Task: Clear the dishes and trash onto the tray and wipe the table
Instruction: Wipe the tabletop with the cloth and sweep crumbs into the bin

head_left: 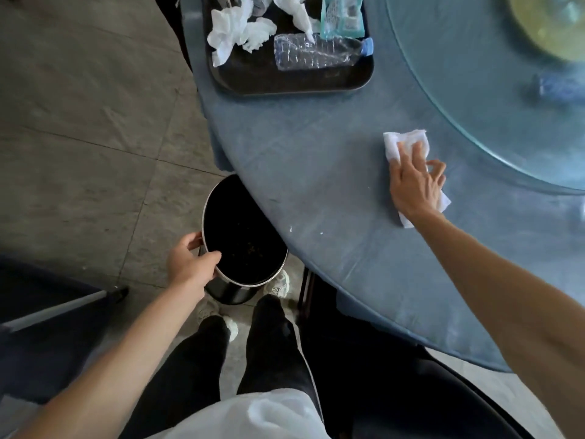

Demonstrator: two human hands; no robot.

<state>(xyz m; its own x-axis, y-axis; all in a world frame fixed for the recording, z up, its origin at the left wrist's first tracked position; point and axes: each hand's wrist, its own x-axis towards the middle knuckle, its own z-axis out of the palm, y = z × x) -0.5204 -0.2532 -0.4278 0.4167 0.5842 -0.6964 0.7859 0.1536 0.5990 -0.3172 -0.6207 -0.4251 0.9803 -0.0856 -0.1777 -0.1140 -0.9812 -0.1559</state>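
A white cloth is pressed flat against the blue table by the right hand, at about 3 o'clock in the view. The fingers are spread over the cloth rather than closed around it, and the thumb is curled at the right side; the cloth shows beyond the fingertips and again under the heel of the hand. Just beyond the cloth, toward 2 o'clock, the edge of a round glass turntable is seen lying on the table.

A black bin with a pale rim is held at the table's edge, near 7 o'clock from the view's centre. Its rim is gripped by the left hand, with the thumb laid inside the rim and the fingers wrapped around the outside. The bin's far side is tucked under the table's edge.

At 12 o'clock a dark tray is set on the table near its edge. On it are crumpled white napkins, a clear plastic bottle lying on its side with a blue cap, and a teal packet touching the bottle's upper side. A few small white specks are seen on the table near its edge, just beside the bin.
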